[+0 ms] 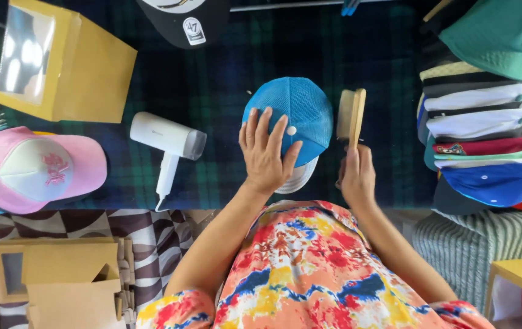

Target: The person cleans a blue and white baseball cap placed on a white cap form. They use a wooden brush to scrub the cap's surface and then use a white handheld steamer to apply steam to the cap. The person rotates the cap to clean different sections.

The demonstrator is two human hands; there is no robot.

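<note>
The left hand (pixel 265 155) lies flat with fingers spread across the near-left side of the blue mesh cap (pixel 300 116), apparently pinning it to the worktop (pixel 224 79) so it can't slide. The cap sits mid-worktop, crown up; its pale brim (pixel 300 176) pokes out toward the near edge, so its long axis runs near to far. Just right of it, the right hand (pixel 357 176) has its fingers closed around a wooden brush (pixel 351 114) — the brush stands on edge, handle near, head pointing far, bristles facing left, right beside the cap's crown.
</note>
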